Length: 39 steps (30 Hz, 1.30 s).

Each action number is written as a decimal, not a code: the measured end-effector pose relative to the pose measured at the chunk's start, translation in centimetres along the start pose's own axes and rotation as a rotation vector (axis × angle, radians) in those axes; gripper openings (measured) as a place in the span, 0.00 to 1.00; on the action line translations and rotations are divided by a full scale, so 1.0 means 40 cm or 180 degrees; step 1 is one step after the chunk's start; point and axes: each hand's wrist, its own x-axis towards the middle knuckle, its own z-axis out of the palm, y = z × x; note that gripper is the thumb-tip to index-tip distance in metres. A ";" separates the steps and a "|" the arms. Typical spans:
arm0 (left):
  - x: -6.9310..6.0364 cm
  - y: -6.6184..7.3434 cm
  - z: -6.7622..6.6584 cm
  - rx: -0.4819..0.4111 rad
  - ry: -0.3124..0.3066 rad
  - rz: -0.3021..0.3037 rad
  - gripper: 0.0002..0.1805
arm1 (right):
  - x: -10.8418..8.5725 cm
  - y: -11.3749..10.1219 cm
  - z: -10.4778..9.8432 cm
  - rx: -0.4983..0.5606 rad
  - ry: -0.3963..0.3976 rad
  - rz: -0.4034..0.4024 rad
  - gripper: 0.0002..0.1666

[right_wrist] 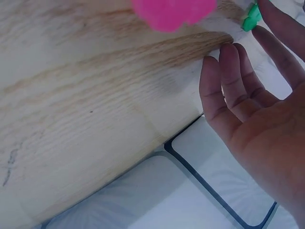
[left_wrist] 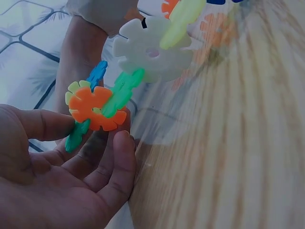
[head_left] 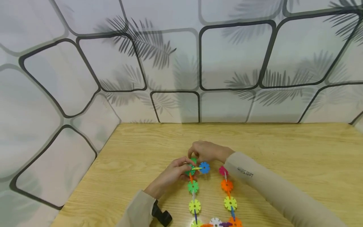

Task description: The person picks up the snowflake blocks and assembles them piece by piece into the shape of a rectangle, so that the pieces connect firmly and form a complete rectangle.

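Slotted plastic snowflake discs are joined in a chain on the table. At the chain's far left corner my left hand point(head_left: 174, 171) pinches a green disc point(head_left: 190, 170) between thumb and fingers. In the left wrist view the green disc point(left_wrist: 76, 136) appears edge-on beside an orange disc point(left_wrist: 86, 110). Just beyond, my right hand point(head_left: 206, 151) pinches another green disc point(head_left: 194, 160) by its edge; the right wrist view shows part of this green disc point(right_wrist: 251, 18) at the fingertips. A yellow disc point(head_left: 197, 168), edge-on, links the corner to a blue disc point(head_left: 204, 167).
The left side runs down through a green disc point(head_left: 193, 187) and a yellow disc point(head_left: 194, 206). A pink disc point(head_left: 223, 171) tops the right side, under the right sleeve, above an orange disc point(head_left: 227, 185). A patterned wall point(head_left: 224, 105) borders the wooden table point(head_left: 136, 148).
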 end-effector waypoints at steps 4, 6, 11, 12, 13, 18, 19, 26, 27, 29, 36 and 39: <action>0.000 0.003 0.001 0.0024 0.0021 -0.0032 0.13 | 0.001 0.003 0.001 -0.0079 0.0044 -0.0029 0.16; 0.001 0.005 0.002 0.0020 0.0039 -0.0065 0.13 | 0.001 0.004 0.002 -0.0112 0.0072 -0.0034 0.14; 0.001 0.011 0.006 0.0041 0.0109 -0.0106 0.14 | -0.004 0.011 0.003 0.0065 0.0278 -0.0081 0.12; 0.001 0.012 0.007 0.0048 0.0118 -0.0112 0.14 | -0.007 0.015 0.003 0.0132 0.0324 -0.0104 0.14; 0.001 0.012 0.007 0.0050 0.0131 -0.0120 0.14 | -0.010 0.020 0.002 0.0211 0.0378 -0.0146 0.15; 0.007 0.015 0.014 0.0188 0.0182 -0.0157 0.18 | -0.041 0.050 -0.012 0.0520 0.0584 -0.0365 0.11; 0.008 0.015 0.015 0.0250 0.0194 -0.0157 0.19 | -0.049 0.056 -0.015 0.0549 0.0623 -0.0433 0.09; 0.009 0.018 0.023 0.0493 0.0269 -0.0224 0.20 | -0.107 0.083 -0.015 0.0989 0.0715 -0.0584 0.06; 0.009 0.019 0.023 0.0483 0.0286 -0.0229 0.20 | -0.115 0.085 -0.014 0.1062 0.0746 -0.0583 0.06; 0.011 0.019 0.023 0.0500 0.0305 -0.0216 0.20 | -0.132 0.089 -0.015 0.1201 0.0788 -0.0553 0.06; 0.010 0.017 0.025 0.0590 0.0340 -0.0151 0.19 | -0.183 0.084 -0.011 0.1636 0.0798 -0.0404 0.07; 0.010 0.013 0.026 0.0610 0.0318 -0.0112 0.18 | -0.197 0.078 0.001 0.1769 0.0814 -0.0363 0.08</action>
